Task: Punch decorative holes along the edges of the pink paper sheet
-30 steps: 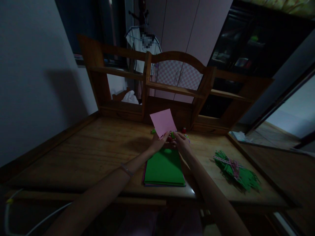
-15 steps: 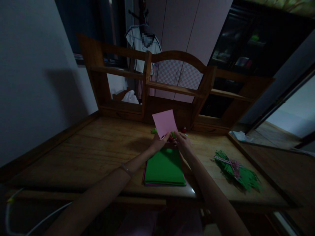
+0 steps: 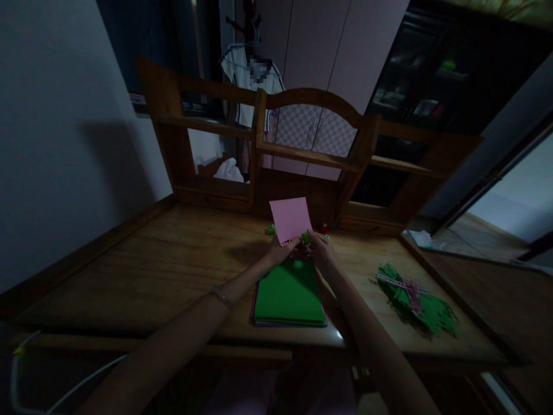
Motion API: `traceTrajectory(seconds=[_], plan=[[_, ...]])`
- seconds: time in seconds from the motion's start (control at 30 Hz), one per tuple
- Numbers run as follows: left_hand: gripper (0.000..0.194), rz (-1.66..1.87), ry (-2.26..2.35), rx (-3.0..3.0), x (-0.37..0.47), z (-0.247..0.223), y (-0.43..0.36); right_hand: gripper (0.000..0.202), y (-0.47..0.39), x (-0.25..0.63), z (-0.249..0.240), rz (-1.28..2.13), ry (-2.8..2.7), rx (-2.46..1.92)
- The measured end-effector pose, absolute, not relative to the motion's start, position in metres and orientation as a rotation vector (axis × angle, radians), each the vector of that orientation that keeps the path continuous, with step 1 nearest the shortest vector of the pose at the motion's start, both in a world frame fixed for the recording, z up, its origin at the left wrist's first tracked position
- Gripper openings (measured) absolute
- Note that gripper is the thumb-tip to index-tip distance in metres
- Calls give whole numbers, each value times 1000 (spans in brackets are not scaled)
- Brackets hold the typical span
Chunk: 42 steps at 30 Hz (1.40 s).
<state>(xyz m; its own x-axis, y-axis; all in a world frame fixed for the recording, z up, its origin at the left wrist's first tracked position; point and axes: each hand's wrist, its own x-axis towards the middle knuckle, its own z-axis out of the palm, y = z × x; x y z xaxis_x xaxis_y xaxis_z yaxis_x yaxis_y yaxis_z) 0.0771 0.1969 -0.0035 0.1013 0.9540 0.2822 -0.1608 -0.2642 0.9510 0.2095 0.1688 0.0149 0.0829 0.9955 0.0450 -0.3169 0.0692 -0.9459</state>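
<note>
In the head view a pink sheet of paper [image 3: 291,219] stands tilted up above the desk, with a row of small cut-outs along its lower edge. My left hand [image 3: 283,250] pinches the sheet's lower edge. Close beside it, my right hand [image 3: 321,246] is closed around a small green hole punch [image 3: 306,237], right at the paper's lower right corner. The fingers partly hide the punch. Under both hands lies a stack of coloured paper [image 3: 288,294] with a green sheet on top.
A small green object [image 3: 271,230] and a small red one [image 3: 324,227] sit behind my hands. To the right lies a heap of green cut paper [image 3: 425,308] with pink strips on it. The wooden shelf unit [image 3: 302,154] borders the desk [image 3: 173,265] at the back.
The pink sheet has shifted slightly right and down and stands a little straighter. Red that showed between my fingers is now mostly out of sight. Both hands have barely moved.
</note>
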Motion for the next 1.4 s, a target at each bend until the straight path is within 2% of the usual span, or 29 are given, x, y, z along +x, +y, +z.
traceTrajectory(seconds=[0.47,0.77,1.0,1.4], plan=[[23,1352,867,1433,76,-4,200,28,174,212,11,1295,-953,-921],[30,1373,872,1354,76,4,193,30,170,211,15,1260,-963,-954],[23,1370,860,1418,75,-2,199,29,167,211,15,1277,-992,-947],[29,1360,805,1468,75,-8,203,30,166,210,17,1304,-980,-937]])
